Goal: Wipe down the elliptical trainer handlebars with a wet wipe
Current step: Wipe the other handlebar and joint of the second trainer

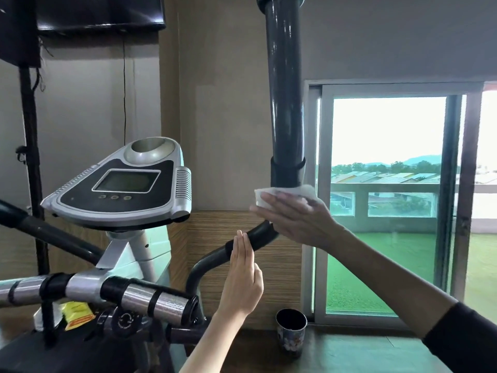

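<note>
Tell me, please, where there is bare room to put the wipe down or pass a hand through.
Bare wooden surface lies right of the cup, below the sliding door. A hand could likely pass between the console and the upright handlebar. Crowded: lower left, around the chrome grip bar and yellow tag.

Head-worn view, forward, close to handlebar (pixel 286 103)

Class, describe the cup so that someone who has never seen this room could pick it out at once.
Find the big sliding window on the right. At its lower left corner, on the brown surface beside the trainer, stands the cup. It is the only small dark open-topped vessel there, with pale pictures round its base.
</note>
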The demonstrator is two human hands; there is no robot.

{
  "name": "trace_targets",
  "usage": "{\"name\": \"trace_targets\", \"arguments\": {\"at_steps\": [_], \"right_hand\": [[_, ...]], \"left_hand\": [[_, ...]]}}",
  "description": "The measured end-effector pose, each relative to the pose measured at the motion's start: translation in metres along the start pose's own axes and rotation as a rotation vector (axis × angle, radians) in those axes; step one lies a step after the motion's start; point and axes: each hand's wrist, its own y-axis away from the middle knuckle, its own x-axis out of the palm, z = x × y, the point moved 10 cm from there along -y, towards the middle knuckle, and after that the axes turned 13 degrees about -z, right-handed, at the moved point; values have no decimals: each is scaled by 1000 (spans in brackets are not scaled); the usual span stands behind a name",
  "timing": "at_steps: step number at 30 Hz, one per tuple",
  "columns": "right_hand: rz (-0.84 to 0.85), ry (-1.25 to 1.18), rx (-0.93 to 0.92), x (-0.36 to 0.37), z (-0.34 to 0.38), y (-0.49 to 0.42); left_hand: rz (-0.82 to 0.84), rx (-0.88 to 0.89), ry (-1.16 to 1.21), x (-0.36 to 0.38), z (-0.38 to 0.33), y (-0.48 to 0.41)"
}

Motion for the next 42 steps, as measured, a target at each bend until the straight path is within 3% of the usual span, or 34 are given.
{"name": "trace_targets", "arguments": {"at_steps": [3, 7, 10, 16, 19, 22, 25, 29, 34, 42], "right_hand": [[-104, -127, 243, -9, -32, -21], [-80, -154, 322, -7, -30, -18], [-45, -121, 284, 4, -13, 1], [204, -113, -12, 29, 46, 53], [143, -16, -75, 18, 38, 38], [44, 38, 38, 2, 4, 13], [-66, -142, 270, -4, -23, -8], [-115, -136, 362, -8, -24, -10], [-113, -63, 367, 5, 2, 10], [143, 29, 245, 56, 73, 78]], "left_hand": [[7, -8, -2, 1, 1, 0], [20, -18, -10, 2, 4, 0], [38, -34, -14, 3, 5, -1], [99, -62, -16, 2, 6, -3], [121, -77, -1, 0, 4, -4], [123, -79, -10, 0, 3, -3], [129, -85, 4, 1, 3, -3], [104, -58, -2, 0, 6, -3], [-12, -56, -75, -2, 20, 7], [-66, -47, -155, 4, 40, 16]]}}
